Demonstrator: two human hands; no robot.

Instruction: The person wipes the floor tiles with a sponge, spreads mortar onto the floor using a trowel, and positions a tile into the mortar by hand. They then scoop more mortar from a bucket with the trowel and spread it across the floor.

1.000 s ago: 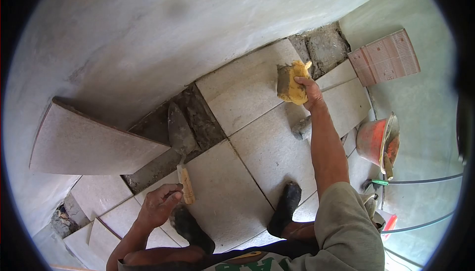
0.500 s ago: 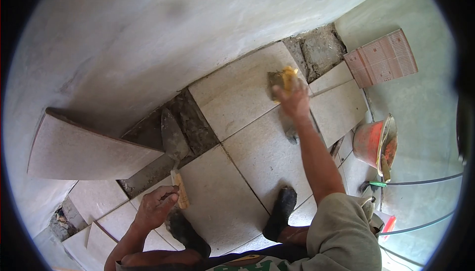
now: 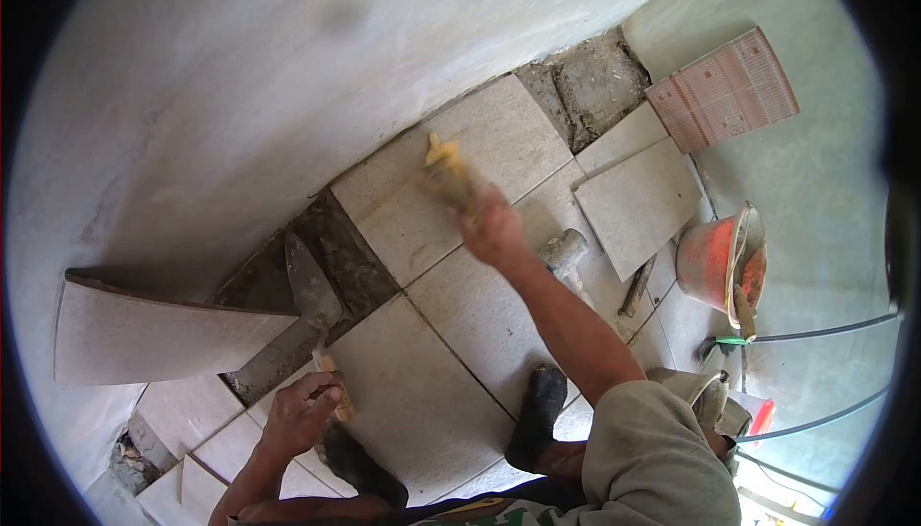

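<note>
My right hand (image 3: 494,228) is closed on a yellow-and-grey sponge or rag (image 3: 445,171), smeared by motion, over the pale floor tile (image 3: 518,132) beside the wall. A mallet (image 3: 564,250) with a grey head lies on the tiles just right of my right forearm. My left hand (image 3: 299,413) has its fingers curled in, with no object seen in them. It hovers by the wooden handle of a trowel (image 3: 315,286), partly covering it. The trowel's blade rests over the dark untiled gap (image 3: 360,238).
A large tile (image 3: 173,329) leans on the wall at left. On the right are a loose tile (image 3: 643,204), an upturned reddish tile (image 3: 724,89), and an orange bucket (image 3: 705,257) with a tool in it. Another untiled patch (image 3: 595,84) lies at the back corner.
My right hand has swept the sponge or rag leftward across the tile, uncovering the mallet. The view has shifted slightly; my left hand and the trowel stay much as before.
</note>
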